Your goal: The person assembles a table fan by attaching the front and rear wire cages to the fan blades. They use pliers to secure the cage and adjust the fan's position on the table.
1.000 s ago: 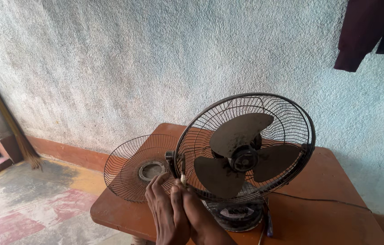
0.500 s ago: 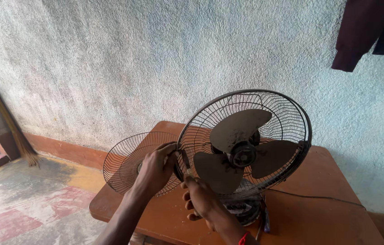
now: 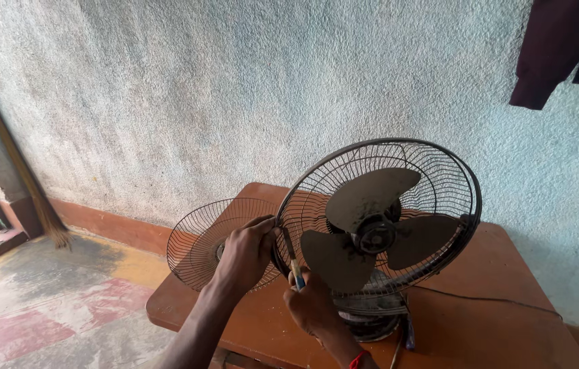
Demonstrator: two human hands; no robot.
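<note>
fan guard (image 3: 440,178) gripped by left hand (image 3: 245,253); right hand (image 3: 313,307) holds screwdriver (image 3: 293,256).

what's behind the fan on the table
Behind the fan, a loose wire grille leans at its left, with the left hand in front. The right hand holds a screwdriver. The fan hides the grille's right edge.

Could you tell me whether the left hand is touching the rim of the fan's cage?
Touching: the head view shows the left hand with fingers curled onto the left rim of the fan's cage.
</note>
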